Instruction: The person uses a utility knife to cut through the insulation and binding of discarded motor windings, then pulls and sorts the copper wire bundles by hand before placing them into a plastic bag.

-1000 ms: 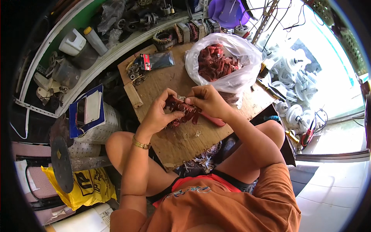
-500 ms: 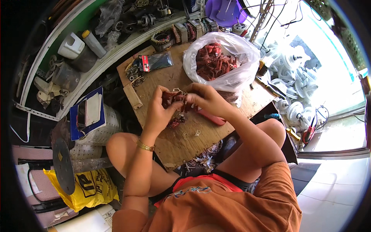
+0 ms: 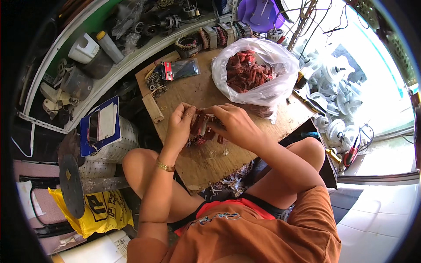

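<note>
A reddish-brown bundle of copper wire winding [image 3: 200, 124] is held between my hands, just above the wooden board. My left hand [image 3: 180, 126] pinches its upper left edge between thumb and fingers. From the right, my right hand [image 3: 234, 126] closes over its upper right side, with the fingertips partly hidden. Part of the bundle's inner side shows a pale, shiny patch. Beneath the hands lies a small dark red wound piece [image 3: 198, 141], mostly covered. Beyond them, a clear plastic bag [image 3: 219, 81] stands rolled open, filled with similar reddish-brown wire pieces [image 3: 247, 74].
Wound motor stators [image 3: 187, 45] line the board's [image 3: 188, 168] far edge. A packet [image 3: 182, 69] and small metal parts [image 3: 154, 83] lie at its far left. Pliers [image 3: 309, 101] rest at the right, near white plastic parts [image 3: 335, 72]. A blue folder [image 3: 101, 127] tops a bin at left.
Both hands have shifted slightly and turned the wire bundle. My right hand has come down over its side, and the red tool seen under it earlier is now hidden.
</note>
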A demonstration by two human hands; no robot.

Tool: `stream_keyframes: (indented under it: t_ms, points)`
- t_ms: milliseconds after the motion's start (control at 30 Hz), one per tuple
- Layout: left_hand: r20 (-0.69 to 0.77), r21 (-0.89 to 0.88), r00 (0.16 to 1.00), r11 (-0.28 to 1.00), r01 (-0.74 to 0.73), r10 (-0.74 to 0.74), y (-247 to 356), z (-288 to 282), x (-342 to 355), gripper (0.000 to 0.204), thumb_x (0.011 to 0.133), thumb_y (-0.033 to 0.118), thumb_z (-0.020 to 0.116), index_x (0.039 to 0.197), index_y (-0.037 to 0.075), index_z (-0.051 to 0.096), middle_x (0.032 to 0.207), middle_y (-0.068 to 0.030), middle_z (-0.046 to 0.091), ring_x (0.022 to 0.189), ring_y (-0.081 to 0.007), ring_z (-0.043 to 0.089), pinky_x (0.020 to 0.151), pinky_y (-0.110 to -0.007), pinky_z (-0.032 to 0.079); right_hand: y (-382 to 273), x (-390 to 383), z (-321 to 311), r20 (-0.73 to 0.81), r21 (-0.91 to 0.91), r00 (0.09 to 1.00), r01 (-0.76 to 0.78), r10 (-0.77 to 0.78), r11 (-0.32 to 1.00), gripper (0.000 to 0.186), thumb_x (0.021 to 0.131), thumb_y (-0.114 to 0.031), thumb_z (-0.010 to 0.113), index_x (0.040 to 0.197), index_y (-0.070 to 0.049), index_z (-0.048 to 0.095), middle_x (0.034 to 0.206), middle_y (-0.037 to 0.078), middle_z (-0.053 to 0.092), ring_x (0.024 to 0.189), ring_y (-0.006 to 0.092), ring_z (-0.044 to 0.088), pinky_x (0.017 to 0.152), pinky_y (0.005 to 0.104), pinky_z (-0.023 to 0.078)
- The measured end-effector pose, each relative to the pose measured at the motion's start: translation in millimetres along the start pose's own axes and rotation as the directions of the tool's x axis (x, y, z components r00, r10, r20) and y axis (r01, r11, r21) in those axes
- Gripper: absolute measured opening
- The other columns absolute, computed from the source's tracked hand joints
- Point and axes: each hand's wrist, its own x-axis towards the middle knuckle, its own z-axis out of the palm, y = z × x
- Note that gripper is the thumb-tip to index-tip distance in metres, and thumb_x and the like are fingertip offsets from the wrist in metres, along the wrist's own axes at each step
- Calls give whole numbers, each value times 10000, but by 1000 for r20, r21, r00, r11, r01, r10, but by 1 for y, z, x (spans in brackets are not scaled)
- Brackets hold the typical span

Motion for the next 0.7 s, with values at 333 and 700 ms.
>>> stream_keyframes:
  t_ms: [333,700]
  points:
    - [128,-358,974,907,220,-186,-15,-1,5,278,1046,351,571,991,78,587,864,37,586,773,-44,509,704,-216,432,-5,-4,3,90,-239,993,-53,76,970,307,840,-118,728,1061,-4,546,928,175,622,897,381,614,749,433,518]
    - [258,-293,878,899,-326,403,2,-13,1,303,1040,377,568,1049,76,597,887,53,547,772,-32,492,664,-195,396,-18,6,-21,670,703,497,-664,552,-255,256,985,-90,607,1231,-25,583,1032,89,686,925,161,689,696,288,556]
